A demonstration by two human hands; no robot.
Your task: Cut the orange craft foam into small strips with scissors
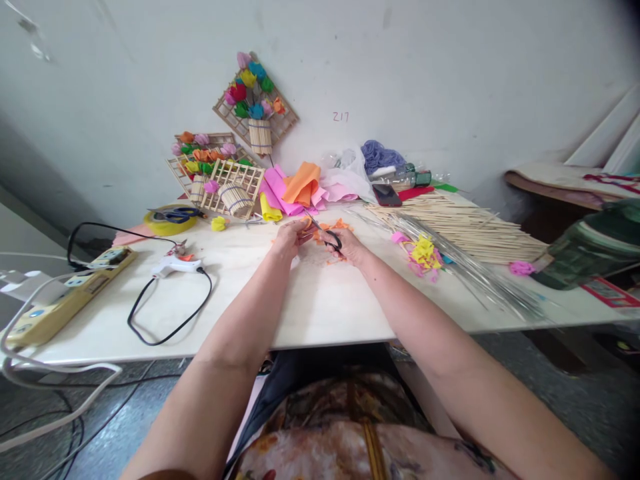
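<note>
right hand (pixel 349 247): we see it closed through the black handles of the scissors (pixel 327 237), blades pointing toward the left hand
left hand (pixel 290 239): pinched shut on a small orange paper piece (pixel 306 225), held just above the table, touching the blade tips
orange paper piece: sits mid-table between both hands; orange scraps (pixel 336 228) lie right behind it
handling: we judge the paper light, soft and floppy, easy to tear or crease; best pinched near the cut line, close to the blades, so it stays taut
scissors handling: stiff, small, sharp at the tips; fingers stay in the loops
near right: yellow and pink paper bits (pixel 423 253) on thin metal wires (pixel 465 267), next to a spread of wooden sticks (pixel 460 227)
near left: glue gun (pixel 175 265) with black cord, power strip (pixel 65 293) at the table edge, tape roll (pixel 167 223) with blue scissors on top
behind: stack of pink and orange paper sheets (pixel 295 187), phone (pixel 386 195), stick frames with paper flowers (pixel 255 107) leaning on the wall
table (pixel 310 307): pale, flat, smooth; we think scraps slide easily on it
room: plain grey-white wall, grey floor with cables at left, a second bench at right
</note>
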